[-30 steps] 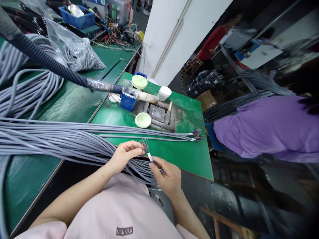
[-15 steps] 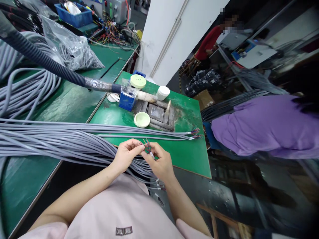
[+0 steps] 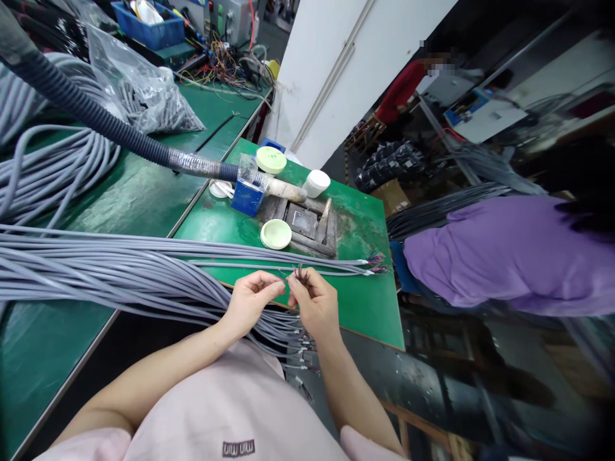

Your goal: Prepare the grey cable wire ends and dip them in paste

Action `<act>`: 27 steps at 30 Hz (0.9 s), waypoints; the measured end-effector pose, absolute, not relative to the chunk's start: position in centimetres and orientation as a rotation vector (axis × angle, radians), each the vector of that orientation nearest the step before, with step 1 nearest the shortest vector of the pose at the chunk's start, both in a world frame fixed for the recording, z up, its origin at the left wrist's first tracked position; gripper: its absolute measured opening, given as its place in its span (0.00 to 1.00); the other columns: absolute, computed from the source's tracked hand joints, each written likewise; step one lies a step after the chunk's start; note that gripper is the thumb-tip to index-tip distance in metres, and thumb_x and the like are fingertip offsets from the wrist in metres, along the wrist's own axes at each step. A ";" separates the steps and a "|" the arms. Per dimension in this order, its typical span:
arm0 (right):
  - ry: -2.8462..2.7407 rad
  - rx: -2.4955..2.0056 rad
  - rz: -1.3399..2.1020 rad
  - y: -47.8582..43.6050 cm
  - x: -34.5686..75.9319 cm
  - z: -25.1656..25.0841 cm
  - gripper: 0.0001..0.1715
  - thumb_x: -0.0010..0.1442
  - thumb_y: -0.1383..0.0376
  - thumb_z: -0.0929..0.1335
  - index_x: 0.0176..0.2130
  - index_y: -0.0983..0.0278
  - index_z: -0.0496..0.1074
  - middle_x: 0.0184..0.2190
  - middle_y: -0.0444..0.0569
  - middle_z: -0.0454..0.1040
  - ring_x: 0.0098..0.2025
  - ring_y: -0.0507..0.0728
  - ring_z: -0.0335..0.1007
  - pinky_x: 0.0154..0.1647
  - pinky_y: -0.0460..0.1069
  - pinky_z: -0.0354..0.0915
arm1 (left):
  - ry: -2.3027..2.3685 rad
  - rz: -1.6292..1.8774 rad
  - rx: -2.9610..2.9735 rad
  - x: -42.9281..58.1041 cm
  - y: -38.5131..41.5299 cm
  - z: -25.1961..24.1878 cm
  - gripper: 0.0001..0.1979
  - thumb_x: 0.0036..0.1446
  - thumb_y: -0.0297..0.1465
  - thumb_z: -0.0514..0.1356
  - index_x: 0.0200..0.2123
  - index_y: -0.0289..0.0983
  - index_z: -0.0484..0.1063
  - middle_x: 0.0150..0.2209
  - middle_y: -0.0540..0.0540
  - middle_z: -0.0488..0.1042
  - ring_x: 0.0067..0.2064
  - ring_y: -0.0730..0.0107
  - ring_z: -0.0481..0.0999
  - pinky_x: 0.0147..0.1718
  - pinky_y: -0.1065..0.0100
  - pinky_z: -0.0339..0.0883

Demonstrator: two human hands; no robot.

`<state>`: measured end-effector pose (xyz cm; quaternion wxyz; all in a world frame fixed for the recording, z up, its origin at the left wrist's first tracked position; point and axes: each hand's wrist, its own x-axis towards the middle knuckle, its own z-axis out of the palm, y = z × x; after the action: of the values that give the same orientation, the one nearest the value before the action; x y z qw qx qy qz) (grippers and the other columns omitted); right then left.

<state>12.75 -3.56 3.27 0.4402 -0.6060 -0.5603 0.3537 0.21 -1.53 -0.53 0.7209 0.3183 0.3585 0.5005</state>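
Above the front edge of the green board, my left hand point(image 3: 254, 296) is closed in a pinch on the end of a thin wire. Just beside it, my right hand point(image 3: 317, 304) grips a small fan of thin coloured wires point(image 3: 300, 274), whose tips stick up past the fingers. The grey cable below those wires is mostly hidden by my hands. A thick bundle of grey cables point(image 3: 144, 272) runs in from the left and hangs below my hands. Two cables with stripped, multicoloured wire ends point(image 3: 377, 264) lie on the board beyond.
A black flexible hose point(image 3: 120, 137) crosses to a soldering pot point(image 3: 303, 221) on the green board point(image 3: 369, 307). Around it stand a pale green bowl point(image 3: 275, 234), a white cup point(image 3: 317, 184) and a blue box point(image 3: 247, 197). A person in purple point(image 3: 504, 250) is at the right.
My hands have drawn slightly apart, the left pulling a thin wire out to the side. My right hand has turned with its wires, and the view has shifted a little.
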 end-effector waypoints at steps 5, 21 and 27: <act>-1.417 -1.526 0.859 -3.3 13.1 3.1 0.12 0.60 0.59 0.65 0.28 0.63 0.66 0.19 0.38 0.64 0.19 0.46 0.58 0.20 0.42 0.57 | 0.751 1.138 0.697 0.7 -1.2 -0.7 0.10 0.45 0.35 0.67 0.26 0.35 0.73 0.24 0.52 0.74 0.27 0.77 0.70 0.30 0.73 0.64; -1.272 -1.698 0.818 5.2 20.2 3.7 0.10 0.49 0.61 0.67 0.21 0.63 0.64 0.10 0.36 0.58 0.12 0.46 0.51 0.14 0.43 0.49 | 0.793 0.936 1.239 0.7 0.2 -1.8 0.11 0.51 0.33 0.63 0.38 0.35 0.74 0.32 0.46 0.77 0.33 0.70 0.74 0.35 0.69 0.67; -1.278 -1.941 0.786 11.4 24.2 2.1 0.10 0.43 0.65 0.66 0.17 0.62 0.60 0.07 0.36 0.54 0.10 0.46 0.49 0.12 0.43 0.44 | 0.875 1.024 1.736 -1.0 0.5 -3.4 0.07 0.58 0.32 0.58 0.37 0.37 0.74 0.31 0.46 0.76 0.34 0.68 0.73 0.37 0.66 0.66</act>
<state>24.17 11.44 2.10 0.3376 -0.7448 -0.4903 0.3017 -0.99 0.52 -3.36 0.4549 0.7035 0.3547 0.4151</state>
